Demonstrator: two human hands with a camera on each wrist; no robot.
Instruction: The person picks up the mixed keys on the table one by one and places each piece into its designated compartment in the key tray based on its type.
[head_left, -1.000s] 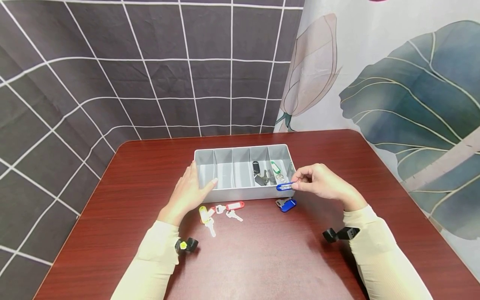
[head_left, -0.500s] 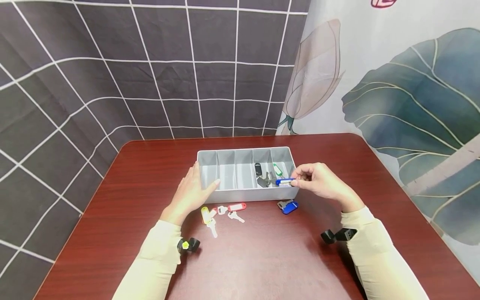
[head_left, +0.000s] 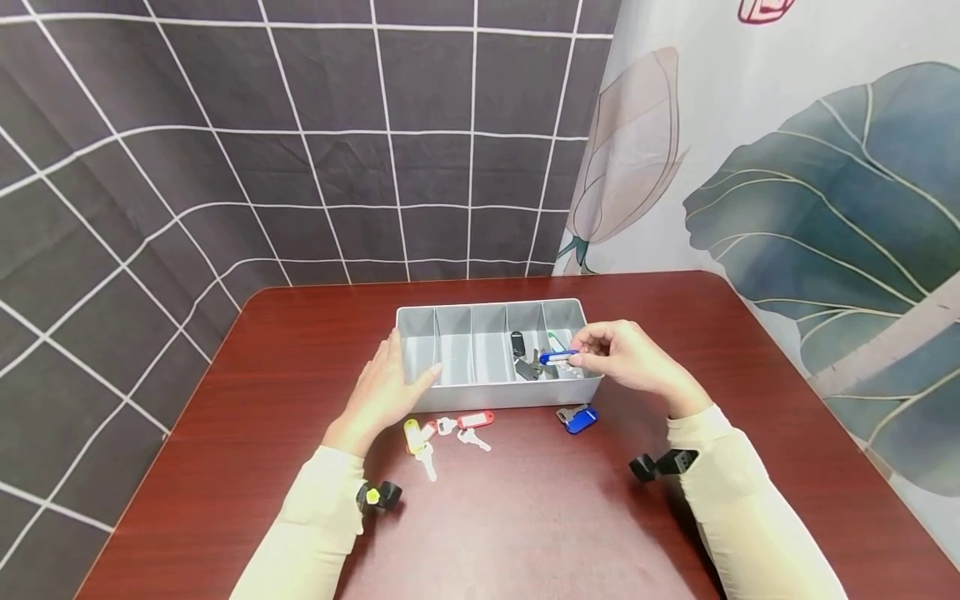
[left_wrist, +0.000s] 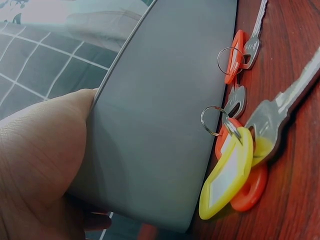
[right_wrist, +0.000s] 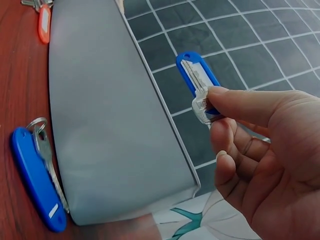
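Observation:
A grey divided tray lies lengthwise across the table. My left hand grips its left front corner, thumb over the front rim and fingers along the left end; in the left wrist view that hand is partly cut off. Above the right compartments, my right hand pinches a blue key tag. The right wrist view shows a silver key lying against this tag, between thumb and fingers. Below them in the tray are black key tags with keys, and a green key tag, partly hidden.
Before the tray's left half lie a yellow key tag and red key tags with keys. Another blue key tag with a key lies by its right front. Behind the table hang a gridded curtain and a floral one.
My right hand has moved left and slightly inward with the blue key tag, from the tray's front right rim to above its right compartments. The left hand stays on the tray.

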